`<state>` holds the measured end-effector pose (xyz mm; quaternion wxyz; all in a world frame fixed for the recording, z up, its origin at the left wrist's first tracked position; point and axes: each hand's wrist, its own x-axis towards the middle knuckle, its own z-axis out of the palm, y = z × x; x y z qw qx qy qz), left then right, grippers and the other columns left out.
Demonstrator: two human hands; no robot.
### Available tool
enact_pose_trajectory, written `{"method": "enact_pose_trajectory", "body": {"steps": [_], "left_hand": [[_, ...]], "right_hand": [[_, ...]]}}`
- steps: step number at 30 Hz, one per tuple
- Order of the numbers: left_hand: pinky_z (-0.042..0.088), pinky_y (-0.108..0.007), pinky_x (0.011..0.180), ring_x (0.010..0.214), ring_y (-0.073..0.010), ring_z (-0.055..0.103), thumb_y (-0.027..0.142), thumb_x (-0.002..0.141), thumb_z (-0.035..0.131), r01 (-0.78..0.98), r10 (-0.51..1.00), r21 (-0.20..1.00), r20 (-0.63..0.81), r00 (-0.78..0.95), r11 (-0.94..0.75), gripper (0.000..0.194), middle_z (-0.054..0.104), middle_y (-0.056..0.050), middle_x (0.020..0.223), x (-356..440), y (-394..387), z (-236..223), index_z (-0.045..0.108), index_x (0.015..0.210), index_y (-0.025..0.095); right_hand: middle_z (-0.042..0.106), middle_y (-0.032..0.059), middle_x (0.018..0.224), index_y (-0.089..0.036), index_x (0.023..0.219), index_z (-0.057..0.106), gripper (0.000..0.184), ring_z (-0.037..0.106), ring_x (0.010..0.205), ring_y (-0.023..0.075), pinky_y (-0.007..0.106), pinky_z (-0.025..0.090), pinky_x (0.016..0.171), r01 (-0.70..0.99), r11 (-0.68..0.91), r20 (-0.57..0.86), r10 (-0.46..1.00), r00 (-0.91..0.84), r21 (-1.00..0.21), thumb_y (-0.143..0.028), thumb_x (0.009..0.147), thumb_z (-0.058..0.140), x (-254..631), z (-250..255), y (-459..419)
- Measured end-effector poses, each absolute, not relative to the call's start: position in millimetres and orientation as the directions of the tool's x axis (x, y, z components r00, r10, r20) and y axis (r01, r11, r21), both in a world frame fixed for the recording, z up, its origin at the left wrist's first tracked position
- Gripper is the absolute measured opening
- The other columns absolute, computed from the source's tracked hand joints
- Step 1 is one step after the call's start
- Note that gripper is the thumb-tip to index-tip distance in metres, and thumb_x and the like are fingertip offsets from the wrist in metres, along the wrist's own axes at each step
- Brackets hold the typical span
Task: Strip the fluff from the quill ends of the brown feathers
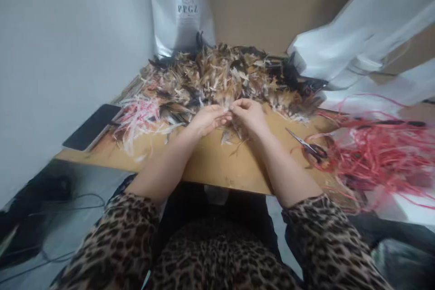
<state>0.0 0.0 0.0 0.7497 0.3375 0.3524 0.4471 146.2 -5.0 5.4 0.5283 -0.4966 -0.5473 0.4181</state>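
Pinched between left hand [211,119] and right hand [249,115], apparently pointing toward far edge of tan surface [224,167]: brown-white feather tuft [225,98]. Behind: opaque silver bag [183,27].

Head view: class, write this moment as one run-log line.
left hand: at feathers | right hand: beside it | grip: blurred | scissors: on table, right side

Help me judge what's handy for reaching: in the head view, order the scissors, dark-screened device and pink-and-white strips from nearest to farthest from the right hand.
1. Scissors: just to the right of the right hand.
2. Pink-and-white strips: leftward, past the left hand.
3. Dark-screened device: farther left, beyond the strips.
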Motion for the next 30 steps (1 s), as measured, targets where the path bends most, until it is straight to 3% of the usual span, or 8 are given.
{"method": "enact_pose_trajectory", "body": {"steps": [12, 30], "left_hand": [[0.048, -0.013, 0.054, 0.059, -0.0079, 0.066, 0.01, 0.078, 0.066, -0.41, 0.933, 0.86, -0.18, 0.311, 0.303, 0.007, 0.069, -0.006, 0.068, 1.7, 0.4, -4.6, 0.061, 0.074, 0.007], [0.047, -0.012, 0.052, 0.057, -0.0082, 0.066, 0.011, 0.076, 0.069, -0.446, 0.951, 0.847, -0.201, 0.236, 0.29, 0.011, 0.068, -0.005, 0.065, 4.7, 2.3, -6.0, 0.058, 0.073, 0.009]], "right_hand": [[0.065, -0.0005, 0.066, -0.016, 0.068, 0.064, 0.017, 0.057, 0.06, 0.0106, 0.024, 0.046, 0.063, 0.043, 0.154, 0.156, 0.987, 0.041, -0.987, -0.03, 0.061, 0.072, 144.9, 5.8, -4.7], [0.065, 0.0, 0.066, -0.016, 0.068, 0.064, 0.016, 0.056, 0.059, 0.0112, 0.026, 0.047, 0.063, 0.056, 0.15, 0.153, 0.987, 0.056, -0.987, -0.028, 0.061, 0.071, 142.1, 1.3, -3.4]]}}
